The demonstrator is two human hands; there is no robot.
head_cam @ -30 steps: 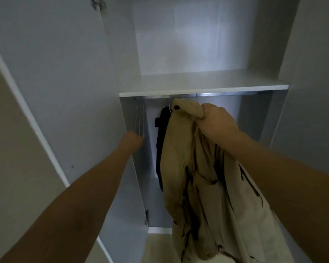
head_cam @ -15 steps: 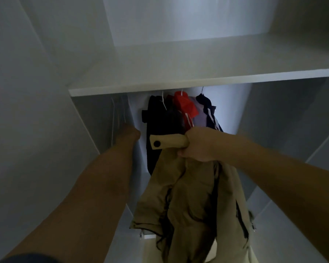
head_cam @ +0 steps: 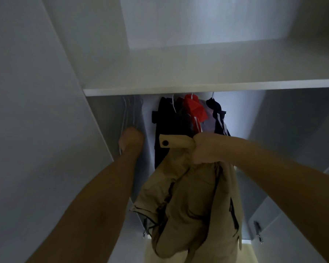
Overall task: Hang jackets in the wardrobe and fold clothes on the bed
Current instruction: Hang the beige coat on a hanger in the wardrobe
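Note:
My right hand (head_cam: 205,149) grips a beige jacket (head_cam: 190,202) by its collar, and the jacket hangs bunched below it in front of the wardrobe's lower compartment. Behind it a black jacket (head_cam: 169,120), a red jacket (head_cam: 195,109) and a navy jacket (head_cam: 218,118) hang on white hangers under the shelf (head_cam: 207,88). My left hand (head_cam: 131,138) reaches to the left inner wall, at several empty wire hangers (head_cam: 128,112). Its fingers are hidden behind the back of the hand.
The white shelf edge runs across just above both hands. The wardrobe's open left door (head_cam: 36,130) stands close beside my left arm. A door hinge (head_cam: 257,231) sits low on the right side panel. A strip of pale floor (head_cam: 249,253) shows at the bottom.
My view has moved closer to the wardrobe, so the hung jackets now show. My right hand has dropped the beige jacket's collar below the shelf edge. My left hand stays at the empty hangers.

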